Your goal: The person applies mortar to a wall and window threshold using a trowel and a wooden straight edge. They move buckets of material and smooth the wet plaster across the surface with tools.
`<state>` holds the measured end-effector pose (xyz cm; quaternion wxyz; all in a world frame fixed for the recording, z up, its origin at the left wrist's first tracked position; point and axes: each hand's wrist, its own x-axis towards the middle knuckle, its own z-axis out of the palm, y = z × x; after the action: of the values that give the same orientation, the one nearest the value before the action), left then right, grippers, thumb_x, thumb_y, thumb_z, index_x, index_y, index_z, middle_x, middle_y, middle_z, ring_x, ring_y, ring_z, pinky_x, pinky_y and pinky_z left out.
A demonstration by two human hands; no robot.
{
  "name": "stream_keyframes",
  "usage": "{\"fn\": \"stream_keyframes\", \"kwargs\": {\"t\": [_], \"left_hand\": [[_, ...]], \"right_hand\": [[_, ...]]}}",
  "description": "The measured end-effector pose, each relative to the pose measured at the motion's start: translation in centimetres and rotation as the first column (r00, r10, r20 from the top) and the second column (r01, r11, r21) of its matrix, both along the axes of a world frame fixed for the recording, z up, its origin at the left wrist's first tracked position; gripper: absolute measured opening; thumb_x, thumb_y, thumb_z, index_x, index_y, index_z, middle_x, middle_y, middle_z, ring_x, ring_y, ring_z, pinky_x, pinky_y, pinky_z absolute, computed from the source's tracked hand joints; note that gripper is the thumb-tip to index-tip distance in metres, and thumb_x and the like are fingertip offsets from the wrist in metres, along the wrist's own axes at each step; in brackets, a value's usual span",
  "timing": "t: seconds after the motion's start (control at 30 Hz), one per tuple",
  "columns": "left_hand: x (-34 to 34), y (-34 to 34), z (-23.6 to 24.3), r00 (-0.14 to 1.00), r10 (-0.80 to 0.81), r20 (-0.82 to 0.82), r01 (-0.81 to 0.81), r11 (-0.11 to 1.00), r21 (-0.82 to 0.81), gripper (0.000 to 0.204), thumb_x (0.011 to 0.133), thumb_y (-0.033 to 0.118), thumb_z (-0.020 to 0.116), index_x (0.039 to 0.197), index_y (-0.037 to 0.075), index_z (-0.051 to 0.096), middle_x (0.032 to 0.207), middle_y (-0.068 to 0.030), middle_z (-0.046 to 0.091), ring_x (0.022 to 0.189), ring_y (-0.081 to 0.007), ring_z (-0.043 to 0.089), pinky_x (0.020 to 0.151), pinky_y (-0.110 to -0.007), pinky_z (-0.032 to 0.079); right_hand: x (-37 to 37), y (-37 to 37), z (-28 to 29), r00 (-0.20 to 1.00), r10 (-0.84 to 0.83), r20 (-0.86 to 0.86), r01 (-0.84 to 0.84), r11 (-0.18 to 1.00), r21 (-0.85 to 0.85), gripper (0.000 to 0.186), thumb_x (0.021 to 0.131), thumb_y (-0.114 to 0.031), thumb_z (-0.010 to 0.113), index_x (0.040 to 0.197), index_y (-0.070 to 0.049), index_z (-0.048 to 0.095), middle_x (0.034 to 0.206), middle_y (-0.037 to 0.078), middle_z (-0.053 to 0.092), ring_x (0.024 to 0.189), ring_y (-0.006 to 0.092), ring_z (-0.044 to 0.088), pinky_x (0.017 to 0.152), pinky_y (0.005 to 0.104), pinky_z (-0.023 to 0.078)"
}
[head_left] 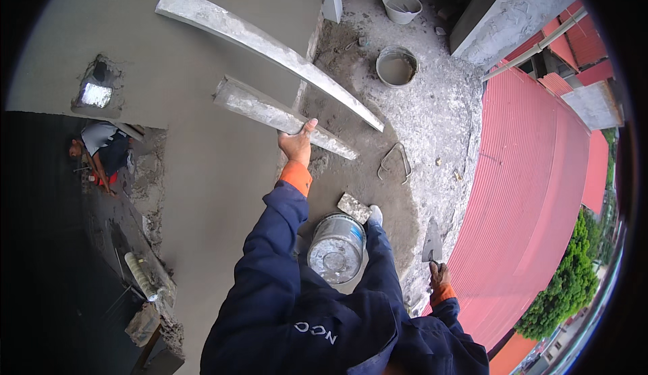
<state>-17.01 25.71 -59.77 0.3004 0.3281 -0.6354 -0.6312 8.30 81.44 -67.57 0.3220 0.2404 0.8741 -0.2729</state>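
My left hand (295, 147) grips a short, cement-stained plasterer's straightedge (260, 107) near its middle, holding it beside the grey plastered wall (223, 172). Beyond it a longer whitish straightedge (270, 51) slants across the wall, its lower end toward the floor. Out to the right, my right hand (440, 277) is closed round the handle of a pointed trowel (433, 241), whose blade points away from me. An upturned bucket (335, 253) stands close to my legs, with a cement-crusted block (354, 207) beside my foot (375, 216).
Two tubs, one of grey mix (396, 68) and a white one (402, 7), stand farther off. A bent metal rod (395, 162) lies on the rough floor. Red corrugated roofing (513, 186) lies beyond the right edge. Another person (104, 149) crouches through the left opening.
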Motion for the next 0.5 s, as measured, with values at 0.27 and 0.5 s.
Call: {"fn": "stream_keyframes", "kwargs": {"t": [0.27,0.5], "left_hand": [[-6.7,-2.6,-20.0,0.974,0.037,0.225,-0.075,0.984,0.162,0.036,0.069,0.016,0.082,0.093,-0.005,0.066,0.088,-0.0126,0.068,0.078,-0.0219,0.064,0.074,-0.036,0.050],[-7.6,-5.3,-28.2,0.911,0.132,0.391,-0.189,0.976,0.111,0.043,0.068,0.024,0.082,0.095,-0.003,0.065,0.092,-0.0159,0.068,0.083,-0.0262,0.066,0.078,-0.036,0.050]], "right_hand": [[-5.5,-0.1,-6.5,0.899,0.435,0.044,-0.436,0.886,0.159,0.050,0.086,-0.047,0.056,0.079,0.002,0.057,0.058,0.019,0.058,0.053,0.0341,0.061,0.049,0.0428,0.045],[-11.7,-5.3,-10.7,0.971,0.203,0.127,-0.174,0.962,-0.210,0.049,0.087,-0.048,0.059,0.076,-0.001,0.051,0.054,0.007,0.050,0.040,0.0170,0.047,0.037,0.0349,0.037]]}}
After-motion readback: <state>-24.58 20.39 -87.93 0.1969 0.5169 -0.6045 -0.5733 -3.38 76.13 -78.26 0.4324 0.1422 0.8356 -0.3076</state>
